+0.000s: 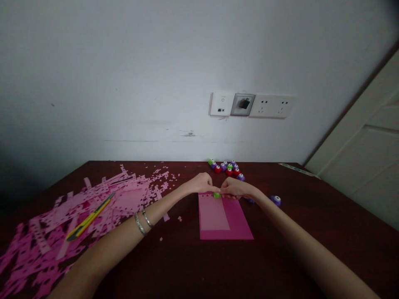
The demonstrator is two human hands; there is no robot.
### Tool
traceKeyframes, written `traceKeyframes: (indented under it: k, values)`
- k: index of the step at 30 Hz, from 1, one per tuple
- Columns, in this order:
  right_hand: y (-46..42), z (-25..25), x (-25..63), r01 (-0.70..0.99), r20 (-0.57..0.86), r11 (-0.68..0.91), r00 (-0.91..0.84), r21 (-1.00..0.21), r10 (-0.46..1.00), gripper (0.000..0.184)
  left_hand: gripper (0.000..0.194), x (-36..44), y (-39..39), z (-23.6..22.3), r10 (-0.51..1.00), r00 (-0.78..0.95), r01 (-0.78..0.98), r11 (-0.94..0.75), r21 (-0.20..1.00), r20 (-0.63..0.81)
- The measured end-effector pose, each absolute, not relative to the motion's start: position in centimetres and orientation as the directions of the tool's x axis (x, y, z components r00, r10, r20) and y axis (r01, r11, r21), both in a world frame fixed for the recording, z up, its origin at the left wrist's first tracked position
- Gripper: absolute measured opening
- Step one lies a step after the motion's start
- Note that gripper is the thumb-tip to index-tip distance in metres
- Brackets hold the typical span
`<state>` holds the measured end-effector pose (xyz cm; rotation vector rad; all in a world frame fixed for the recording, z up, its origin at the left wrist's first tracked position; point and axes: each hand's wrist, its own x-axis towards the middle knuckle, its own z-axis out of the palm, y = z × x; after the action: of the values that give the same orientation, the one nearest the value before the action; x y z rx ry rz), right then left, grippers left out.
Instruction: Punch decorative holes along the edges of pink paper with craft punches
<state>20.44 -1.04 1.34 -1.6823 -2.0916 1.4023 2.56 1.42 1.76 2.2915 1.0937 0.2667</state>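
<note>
A small green craft paper punch (217, 195) sits at the far edge of a pale pink sheet (213, 214), partly hidden by fingers. Beneath that sheet lies a larger magenta sheet (241, 226), showing at the right and along the bottom. My left hand (202, 182) is closed, its thumb stretched to the top of the punch. From the other side my right hand (236, 187), fingers curled, meets it there, thumb against the punch. A row of small punched holes runs along the pale sheet's far edge, left of the punch.
Purple, red and green punches (229, 171) cluster near the wall; another purple punch (275, 200) lies right of my right forearm. Pink paper scraps (131, 199) cover the table's left side, with a yellow utility knife (90, 216) on top. A ruler-like strip (299, 170) lies at the back right.
</note>
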Motion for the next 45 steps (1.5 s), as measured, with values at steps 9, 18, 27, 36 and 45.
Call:
traceKeyframes:
  k: [9, 18, 27, 36, 45]
  values:
    - [-2.5, 0.9, 22.1, 0.678, -0.113, 0.217, -0.408, -0.702, 0.906, 0.042, 0.030, 0.3, -6.5, 1.2, 0.623, 0.736, 0.590, -0.782, 0.201, 0.266]
    - [-2.5, 0.7, 21.4, 0.716, 0.049, 0.561, -0.598, -0.416, 0.800, 0.039, 0.050, -1.3, -10.1, -0.5, 0.587, 0.802, 0.585, -0.809, 0.047, 0.109]
    - [-2.1, 0.6, 21.8, 0.717, 0.086, 0.572, -0.591, -0.398, 0.802, 0.029, 0.054, -1.6, -10.9, -0.3, 0.591, 0.802, 0.588, -0.806, 0.059, 0.082]
    - [-5.3, 3.3, 26.1, 0.795, 0.110, 0.462, -0.458, -0.393, 0.882, 0.031, 0.055, -1.2, -11.1, 0.1, 0.604, 0.796, 0.601, -0.797, 0.067, 0.048]
    - [-11.5, 2.7, 30.1, 0.871, 0.027, 0.351, -0.365, -0.343, 0.931, 0.029, 0.058, -0.9, -11.2, 0.2, 0.606, 0.794, 0.601, -0.795, 0.086, 0.044]
